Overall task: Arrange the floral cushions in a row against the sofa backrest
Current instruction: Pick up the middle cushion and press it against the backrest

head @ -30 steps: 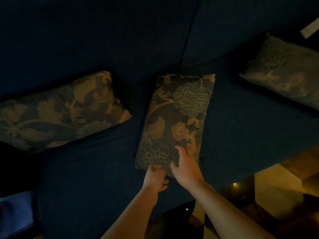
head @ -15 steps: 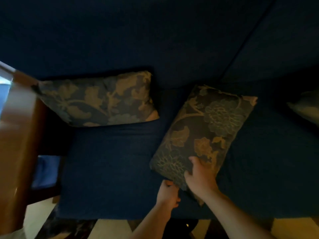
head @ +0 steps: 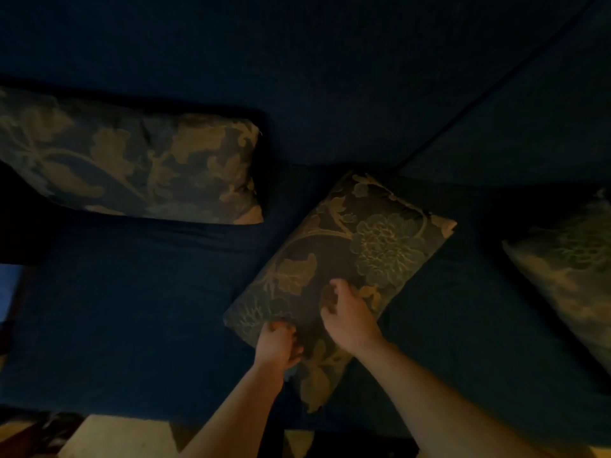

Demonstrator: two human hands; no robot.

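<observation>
The middle cushion (head: 344, 279) has turned a bit more since half a second ago, and it looks closer now. Its far corner points to the back of the sofa (head: 297, 77), and its near corner hangs past the front edge of the seat (head: 132, 309). The right hand (head: 350, 319) sat on the near edge before. Now it has slid up onto the top of the cushion. Its fingers are bent and a little apart, pressing down on the cloth.

The left hand (head: 277, 345) is still at the near edge of the same cushion. Its fingers are curled tight around that edge, pinching the cloth.

The left cushion (head: 132, 163) leans on the sofa back, well apart from the middle one. The right cushion (head: 572, 269) lies at the right side, partly cut off. The room is dark, so small things are hard to see.
</observation>
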